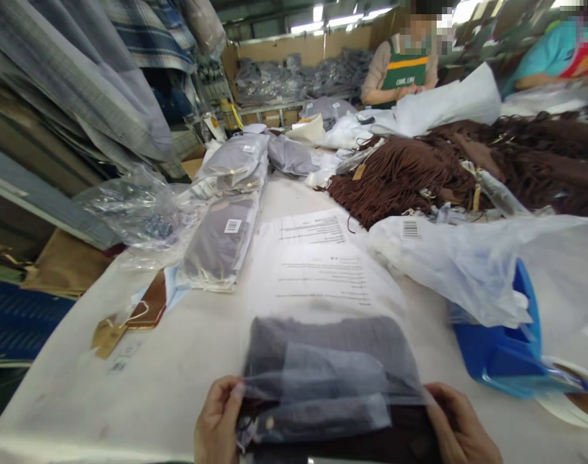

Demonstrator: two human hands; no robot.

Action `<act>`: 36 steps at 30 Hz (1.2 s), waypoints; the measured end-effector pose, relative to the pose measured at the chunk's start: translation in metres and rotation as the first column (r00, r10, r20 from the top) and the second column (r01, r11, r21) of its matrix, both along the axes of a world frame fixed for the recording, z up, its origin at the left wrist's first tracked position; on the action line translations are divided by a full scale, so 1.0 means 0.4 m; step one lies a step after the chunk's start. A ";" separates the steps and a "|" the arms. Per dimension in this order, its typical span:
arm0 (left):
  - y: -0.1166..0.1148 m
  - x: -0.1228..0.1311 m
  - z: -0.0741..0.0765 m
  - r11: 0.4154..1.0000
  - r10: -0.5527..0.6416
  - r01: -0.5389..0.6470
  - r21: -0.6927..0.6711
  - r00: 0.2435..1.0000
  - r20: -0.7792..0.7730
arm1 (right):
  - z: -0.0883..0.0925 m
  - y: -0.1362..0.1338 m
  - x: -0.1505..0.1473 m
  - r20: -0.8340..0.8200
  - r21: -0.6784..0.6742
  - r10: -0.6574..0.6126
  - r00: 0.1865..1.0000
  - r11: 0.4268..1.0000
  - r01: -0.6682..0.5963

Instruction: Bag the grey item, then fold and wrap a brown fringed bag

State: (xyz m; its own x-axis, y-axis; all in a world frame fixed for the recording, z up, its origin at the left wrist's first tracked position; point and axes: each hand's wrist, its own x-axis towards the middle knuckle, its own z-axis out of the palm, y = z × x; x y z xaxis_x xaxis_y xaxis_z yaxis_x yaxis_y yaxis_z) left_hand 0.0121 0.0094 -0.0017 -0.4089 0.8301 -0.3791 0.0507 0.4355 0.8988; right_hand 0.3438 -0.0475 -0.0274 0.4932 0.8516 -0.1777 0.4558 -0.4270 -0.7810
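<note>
A clear plastic bag [317, 283] with printed text lies on the white table [178, 361] and reaches away from me. A folded dark grey-brown garment [322, 380] sits partly inside its near end. My left hand [219, 419] pinches the bag's near left edge with closed fingers. My right hand [460, 428] grips the near right edge, fingers curled. Both hands sit at the bottom of the view, on either side of the garment.
Packed grey garments in bags [221, 241] are stacked at left centre, with loose plastic [139, 212] and paper tags [110, 335] nearby. A brown fringed pile [448, 167] lies at right, and a blue tray [501, 348] under empty bags [467, 264]. Two other people [402, 64] work at the far side.
</note>
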 end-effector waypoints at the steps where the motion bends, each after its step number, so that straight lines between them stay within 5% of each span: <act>1: 0.017 0.012 0.001 0.999 0.037 -0.037 0.018 0.999 0.027 | 0.007 0.012 -0.004 -0.046 0.007 -0.018 0.999 1.000 0.018; 3: 0.051 0.026 0.006 0.997 0.001 0.007 0.082 0.995 -0.100 | 0.024 0.035 -0.015 -0.156 0.031 -0.039 0.987 0.999 0.045; 5: 0.072 0.029 0.012 0.965 -0.106 0.200 0.171 0.891 -0.442 | 0.044 0.054 -0.025 -0.252 0.063 -0.022 0.967 0.997 0.040; 8: 0.068 0.027 0.017 0.852 -0.044 0.484 0.198 0.444 -0.895 | 0.068 0.070 -0.029 -0.314 0.095 0.042 0.948 0.995 -0.012; 10: 0.049 0.038 0.018 0.750 0.083 0.636 0.184 0.186 -0.979 | 0.076 0.073 -0.023 -0.347 0.102 0.095 0.933 0.993 -0.063; 11: 0.039 0.053 0.019 0.668 0.119 0.725 0.166 0.116 -0.986 | 0.078 0.073 -0.020 -0.366 0.104 0.111 0.924 0.992 -0.078; 13: 0.023 0.103 0.016 0.423 0.126 0.897 0.126 0.080 -0.989 | 0.078 0.075 -0.013 -0.414 0.102 0.123 0.902 0.991 -0.089; 16: 0.008 0.219 0.000 0.059 0.117 0.982 0.180 0.172 -0.978 | 0.072 0.081 -0.007 -0.483 0.082 0.124 0.867 0.992 -0.096; 20: 0.002 0.360 -0.030 -0.185 0.209 0.956 0.227 0.264 -0.942 | 0.069 0.090 0.001 -0.527 0.081 0.152 0.836 0.988 -0.128; 23: -0.001 0.415 -0.036 -0.261 0.258 0.959 0.111 0.180 -0.949 | 0.077 0.097 0.009 -0.542 0.109 0.178 0.821 0.984 -0.141; 27: -0.006 0.447 -0.015 -0.256 0.369 0.965 -0.054 0.046 -0.928 | 0.083 0.106 0.020 -0.547 0.123 0.203 0.812 0.979 -0.162; 32: -0.013 0.458 0.003 -0.208 0.419 0.977 -0.055 0.038 -0.907 | 0.074 0.113 0.030 -0.538 0.118 0.251 0.804 0.968 -0.223; 36: -0.014 0.455 -0.004 -0.254 0.411 0.967 -0.006 0.102 -0.906 | 0.063 0.113 0.035 -0.502 0.132 0.288 0.816 0.957 -0.257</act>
